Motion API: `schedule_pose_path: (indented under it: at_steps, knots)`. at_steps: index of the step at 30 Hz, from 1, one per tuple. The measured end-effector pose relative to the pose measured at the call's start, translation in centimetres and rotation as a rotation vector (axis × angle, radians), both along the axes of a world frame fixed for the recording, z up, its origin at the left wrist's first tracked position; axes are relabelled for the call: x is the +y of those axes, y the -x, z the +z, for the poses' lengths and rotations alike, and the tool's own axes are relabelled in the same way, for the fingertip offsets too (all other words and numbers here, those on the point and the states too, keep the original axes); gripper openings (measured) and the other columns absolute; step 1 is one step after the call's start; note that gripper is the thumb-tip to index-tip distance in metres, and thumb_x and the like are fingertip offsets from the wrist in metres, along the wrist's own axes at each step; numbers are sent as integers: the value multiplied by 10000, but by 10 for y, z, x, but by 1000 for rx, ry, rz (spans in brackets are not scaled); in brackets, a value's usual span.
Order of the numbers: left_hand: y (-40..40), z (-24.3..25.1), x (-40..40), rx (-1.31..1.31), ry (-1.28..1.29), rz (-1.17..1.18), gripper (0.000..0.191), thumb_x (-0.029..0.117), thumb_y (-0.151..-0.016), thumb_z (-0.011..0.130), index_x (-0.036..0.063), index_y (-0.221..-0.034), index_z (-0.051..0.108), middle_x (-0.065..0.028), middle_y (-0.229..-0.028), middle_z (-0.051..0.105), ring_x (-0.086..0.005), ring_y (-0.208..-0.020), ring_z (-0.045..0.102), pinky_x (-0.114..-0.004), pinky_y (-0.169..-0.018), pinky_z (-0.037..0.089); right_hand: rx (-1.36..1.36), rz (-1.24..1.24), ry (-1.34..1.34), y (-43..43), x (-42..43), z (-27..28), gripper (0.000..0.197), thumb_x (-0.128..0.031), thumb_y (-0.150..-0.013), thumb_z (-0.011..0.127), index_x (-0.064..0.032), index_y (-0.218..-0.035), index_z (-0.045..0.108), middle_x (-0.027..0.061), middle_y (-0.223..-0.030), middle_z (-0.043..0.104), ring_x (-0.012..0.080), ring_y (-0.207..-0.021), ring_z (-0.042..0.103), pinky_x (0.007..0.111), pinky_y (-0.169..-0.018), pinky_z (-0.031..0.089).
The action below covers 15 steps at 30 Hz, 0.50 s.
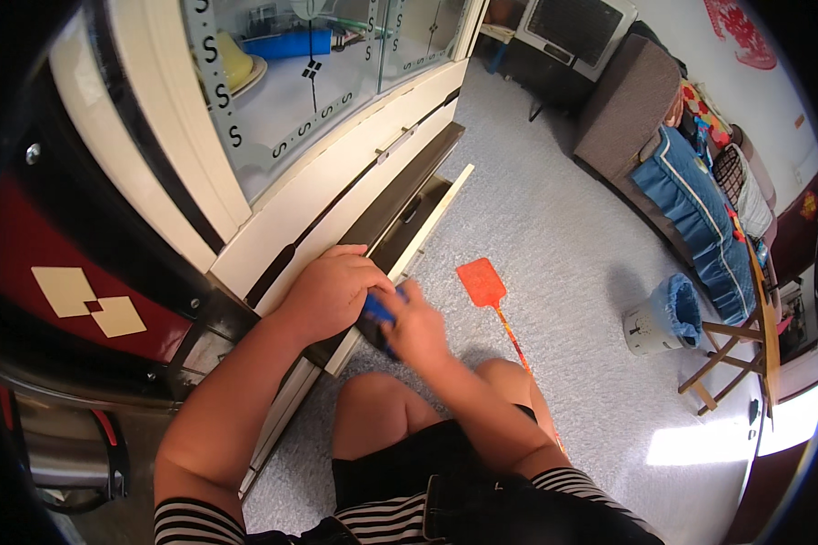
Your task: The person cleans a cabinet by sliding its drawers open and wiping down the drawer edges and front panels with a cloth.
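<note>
A white cabinet [341,197] stands before me with one low drawer [443,211] pulled out. My left hand [337,289] lies over the drawer's inner side, its fingers bent at a blue object. From the other side my right hand [416,323] holds that small blue object [382,306], which is blurred and mostly covered by fingers, so its kind cannot be told. Something dark shows just below it. Whether the left fingers grip it too is hidden. Beyond my right hand an orange fly swatter [482,283] with a patterned handle lies near my knee.
A waste bin with a blue liner [661,317] stands right, beside a wooden folding stool [729,340]. A sofa with a blue cover [695,218] lines the wall. Glass panes [307,129] are above the drawers. A dark red panel [95,286] stands at left.
</note>
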<state>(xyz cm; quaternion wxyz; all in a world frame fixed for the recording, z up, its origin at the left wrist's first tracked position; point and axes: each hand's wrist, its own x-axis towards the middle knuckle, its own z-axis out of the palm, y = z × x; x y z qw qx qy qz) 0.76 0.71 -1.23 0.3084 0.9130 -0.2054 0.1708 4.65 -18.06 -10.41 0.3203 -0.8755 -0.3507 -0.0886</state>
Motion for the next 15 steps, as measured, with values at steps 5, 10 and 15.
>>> schedule_pose_path:
  at_steps: [5,10,15]
  knots:
    - [1,5,-3,53,2,49,274,-29,-876,542,109,-975,757,-69,-958,747,-273,-1024,673,-424,-1092,449,9,-288,-24,-129,1,-6,361,-341,-907,751,-234,-1250,708,136,-1082,620,392,-918,687,486,-760,560]
    - [-4,4,-6,75,-39,82,271,-35,-853,592,141,-961,767,-33,-958,749,-258,-1037,661,-398,-1045,455,58,-485,93,-264,-9,-3,353,-444,-938,707,-287,-1254,704,166,-1157,630,406,-1033,686,519,-848,556]
    - [-5,5,-8,73,-8,87,257,-36,-842,607,137,-952,761,-35,-943,742,-260,-1016,661,-393,-1043,454,64,-622,36,-323,-7,-7,395,-442,-925,721,-306,-1295,694,164,-1185,642,415,-1059,687,507,-868,562]
